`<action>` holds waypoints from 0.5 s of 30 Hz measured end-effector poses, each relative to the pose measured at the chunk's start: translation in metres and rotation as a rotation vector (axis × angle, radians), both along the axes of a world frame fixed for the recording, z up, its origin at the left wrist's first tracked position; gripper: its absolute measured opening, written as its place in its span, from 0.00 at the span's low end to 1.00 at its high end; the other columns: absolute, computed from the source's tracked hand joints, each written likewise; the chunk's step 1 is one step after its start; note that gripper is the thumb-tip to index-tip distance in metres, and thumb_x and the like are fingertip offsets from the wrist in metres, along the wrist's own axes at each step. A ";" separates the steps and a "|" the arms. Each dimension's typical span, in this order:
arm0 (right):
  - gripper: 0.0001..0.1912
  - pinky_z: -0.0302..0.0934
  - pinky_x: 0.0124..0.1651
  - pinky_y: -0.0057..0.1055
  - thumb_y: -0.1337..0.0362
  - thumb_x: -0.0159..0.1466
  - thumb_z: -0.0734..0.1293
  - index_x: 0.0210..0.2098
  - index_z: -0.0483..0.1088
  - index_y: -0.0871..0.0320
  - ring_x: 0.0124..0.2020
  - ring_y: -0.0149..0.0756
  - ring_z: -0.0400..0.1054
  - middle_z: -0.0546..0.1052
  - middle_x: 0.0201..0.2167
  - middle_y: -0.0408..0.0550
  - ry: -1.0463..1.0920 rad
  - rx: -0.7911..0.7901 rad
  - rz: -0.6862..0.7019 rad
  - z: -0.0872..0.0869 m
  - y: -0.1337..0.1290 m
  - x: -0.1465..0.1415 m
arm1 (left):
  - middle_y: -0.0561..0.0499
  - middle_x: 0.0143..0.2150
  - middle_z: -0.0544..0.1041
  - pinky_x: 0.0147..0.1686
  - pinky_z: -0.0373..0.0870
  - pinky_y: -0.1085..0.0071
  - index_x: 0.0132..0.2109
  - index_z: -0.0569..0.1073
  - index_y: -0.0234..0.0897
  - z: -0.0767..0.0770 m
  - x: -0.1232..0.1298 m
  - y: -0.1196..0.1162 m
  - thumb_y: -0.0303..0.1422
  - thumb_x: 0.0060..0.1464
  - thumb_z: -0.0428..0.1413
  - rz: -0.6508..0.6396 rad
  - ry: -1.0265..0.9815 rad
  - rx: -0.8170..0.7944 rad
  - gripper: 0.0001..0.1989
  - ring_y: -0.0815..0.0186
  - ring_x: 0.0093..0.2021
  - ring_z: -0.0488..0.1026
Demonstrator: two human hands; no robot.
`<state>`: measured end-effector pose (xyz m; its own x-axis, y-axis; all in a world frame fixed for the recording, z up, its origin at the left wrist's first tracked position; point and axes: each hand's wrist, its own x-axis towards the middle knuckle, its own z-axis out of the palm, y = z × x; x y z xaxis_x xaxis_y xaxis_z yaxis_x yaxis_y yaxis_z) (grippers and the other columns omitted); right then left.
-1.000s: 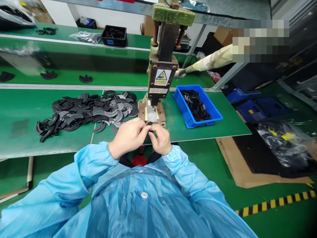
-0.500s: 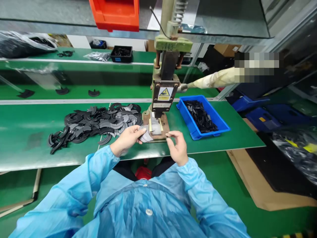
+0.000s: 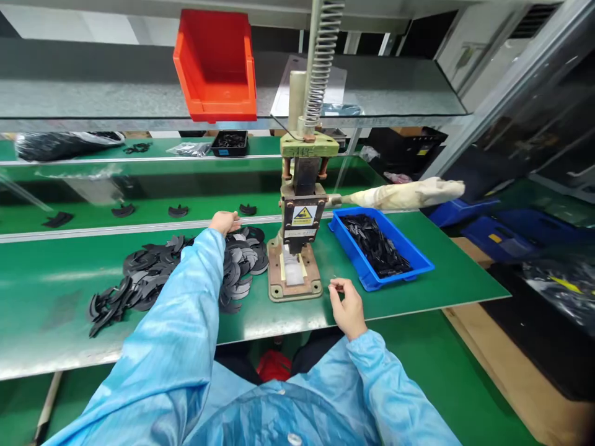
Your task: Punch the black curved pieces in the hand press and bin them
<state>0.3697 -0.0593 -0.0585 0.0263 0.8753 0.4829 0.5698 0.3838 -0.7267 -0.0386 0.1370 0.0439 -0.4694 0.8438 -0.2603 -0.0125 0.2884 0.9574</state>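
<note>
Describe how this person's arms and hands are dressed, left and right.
The left sleeve and right sleeve are loose, shiny, creased light-blue fabric, gathered at the wrists, with no markings that I can make out. They match the blue garment, which has a pale button in front. The left hand and right hand wear no gloves.
</note>
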 end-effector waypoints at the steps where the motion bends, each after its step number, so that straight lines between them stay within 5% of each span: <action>1: 0.12 0.76 0.47 0.40 0.54 0.74 0.64 0.48 0.75 0.55 0.42 0.40 0.79 0.83 0.42 0.52 -0.002 0.000 0.001 0.000 0.000 0.000 | 0.44 0.38 0.81 0.36 0.78 0.69 0.40 0.75 0.33 -0.002 -0.006 -0.005 0.33 0.60 0.70 0.008 0.032 -0.004 0.12 0.65 0.34 0.80; 5: 0.12 0.75 0.48 0.41 0.55 0.75 0.63 0.46 0.75 0.55 0.43 0.41 0.79 0.83 0.41 0.52 -0.006 -0.007 0.022 0.003 0.001 -0.001 | 0.47 0.38 0.83 0.33 0.71 0.73 0.40 0.78 0.34 -0.008 -0.026 -0.056 0.36 0.61 0.68 -0.048 0.193 0.055 0.10 0.69 0.31 0.75; 9: 0.14 0.75 0.48 0.39 0.55 0.76 0.61 0.44 0.75 0.54 0.42 0.40 0.80 0.83 0.40 0.51 -0.031 -0.026 0.061 0.012 -0.006 -0.005 | 0.50 0.31 0.79 0.34 0.68 0.71 0.35 0.78 0.38 -0.016 -0.026 -0.152 0.49 0.70 0.57 -0.163 0.537 0.210 0.21 0.65 0.31 0.73; 15: 0.14 0.74 0.51 0.37 0.53 0.75 0.63 0.43 0.77 0.52 0.43 0.37 0.78 0.83 0.42 0.49 -0.181 -0.071 0.067 0.061 0.003 0.023 | 0.52 0.28 0.77 0.33 0.67 0.68 0.33 0.77 0.41 -0.067 -0.014 -0.298 0.52 0.71 0.51 -0.245 0.755 0.096 0.25 0.62 0.31 0.73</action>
<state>0.3923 -0.0561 0.0027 -0.1143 0.9040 0.4119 0.6683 0.3768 -0.6414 -0.0525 -0.1615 -0.0228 -0.2878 0.9484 0.1330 0.7023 0.1146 0.7026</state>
